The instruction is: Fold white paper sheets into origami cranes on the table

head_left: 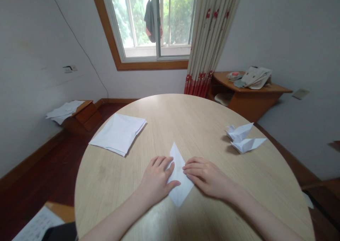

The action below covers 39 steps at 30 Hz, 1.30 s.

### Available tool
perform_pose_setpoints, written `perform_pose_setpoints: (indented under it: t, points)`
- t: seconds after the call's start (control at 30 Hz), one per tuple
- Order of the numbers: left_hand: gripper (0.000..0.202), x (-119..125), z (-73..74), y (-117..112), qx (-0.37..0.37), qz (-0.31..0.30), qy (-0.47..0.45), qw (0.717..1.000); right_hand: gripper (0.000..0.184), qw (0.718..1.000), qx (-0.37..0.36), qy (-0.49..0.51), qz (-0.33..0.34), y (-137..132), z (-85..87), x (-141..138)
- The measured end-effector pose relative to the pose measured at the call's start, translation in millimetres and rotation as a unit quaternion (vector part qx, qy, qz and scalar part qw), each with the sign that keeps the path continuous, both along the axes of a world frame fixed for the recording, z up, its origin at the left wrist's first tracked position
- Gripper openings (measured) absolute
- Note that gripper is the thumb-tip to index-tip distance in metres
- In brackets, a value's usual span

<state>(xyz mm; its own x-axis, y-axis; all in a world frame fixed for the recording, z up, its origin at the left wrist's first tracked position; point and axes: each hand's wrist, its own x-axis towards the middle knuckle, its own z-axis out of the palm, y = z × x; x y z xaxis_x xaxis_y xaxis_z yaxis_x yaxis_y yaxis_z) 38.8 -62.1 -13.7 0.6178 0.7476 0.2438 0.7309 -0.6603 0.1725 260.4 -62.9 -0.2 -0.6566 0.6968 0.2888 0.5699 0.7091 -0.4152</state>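
Note:
A white sheet of paper folded into a long diamond [178, 179] lies on the round table, one point toward the window and one toward me. My left hand [158, 175] rests on its left side, with the fingers stretched out and the thumb over the paper. On the right edge lies my right hand [203, 173], its fingertips touching the paper and its fingers extended side by side. Faint crease lines show between the hands. The parts of the paper beneath the fingers are hidden.
A stack of white paper sheets [118, 133] sits at the table's left. Folded paper birds [244, 138] stand near the right edge of the wooden table [170, 106]. Beyond it are a corner desk [255, 90] with a cloth bag [256, 77], and a curtain [204, 57].

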Motion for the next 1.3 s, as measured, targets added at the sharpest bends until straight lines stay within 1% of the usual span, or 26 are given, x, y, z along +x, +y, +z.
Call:
perform_pose_setpoints:
  t: [0.13,0.23,0.3,0.5,0.63,0.67,0.8,0.83,0.97,1.07,1.17,1.3]
  points:
    - [0.048,-1.4,0.4,0.6,-0.002,-0.014,-0.004,1.000,0.030,1.000,0.026,0.000,-0.007,1.6,-2.7,-2.7]
    - [0.049,-2.3,1.2,0.8,-0.010,-0.027,-0.009,1.000,0.032,0.999,0.024,-0.003,-0.040,3.9,-7.2,-1.2]
    - [0.046,-2.6,1.1,0.7,-0.015,-0.035,-0.012,0.999,0.035,0.998,0.019,-0.008,-0.056,6.1,-10.8,1.1]
    - [0.039,-1.8,1.3,0.5,-0.011,-0.056,-0.012,0.998,0.047,0.998,-0.011,-0.065,-0.014,9.7,-16.1,3.3]
    - [0.038,-2.5,2.3,2.4,-0.004,-0.068,-0.043,0.997,0.043,0.995,-0.030,-0.087,-0.028,8.2,-15.2,1.2]
    - [0.036,-3.0,1.6,3.0,-0.006,-0.082,-0.056,0.995,0.042,0.995,-0.030,-0.090,-0.033,7.7,-15.0,1.0]
    - [0.031,-3.3,-5.0,3.4,-0.039,-0.171,-0.097,0.980,0.040,0.996,-0.018,-0.084,-0.039,6.1,-15.9,1.0]
    - [0.030,-2.6,-6.2,2.8,-0.047,-0.177,-0.099,0.978,0.040,0.996,-0.017,-0.077,-0.040,5.7,-16.3,0.9]
    - [0.022,1.0,-5.0,-0.4,-0.053,-0.151,-0.087,0.983,0.039,0.996,-0.030,-0.066,-0.057,4.0,-16.4,-0.4]
    - [0.022,1.7,-1.0,-1.1,-0.049,-0.143,-0.072,0.986,0.039,0.995,-0.033,-0.070,-0.064,3.0,-16.4,-0.7]
    - [0.021,0.7,-0.5,-0.3,-0.046,-0.140,-0.063,0.987,0.039,0.996,-0.024,-0.063,-0.061,2.7,-18.0,-0.1]
    - [0.019,0.1,-4.4,0.3,-0.046,-0.138,-0.067,0.987,0.037,0.996,0.004,-0.069,-0.060,2.7,-20.4,0.9]
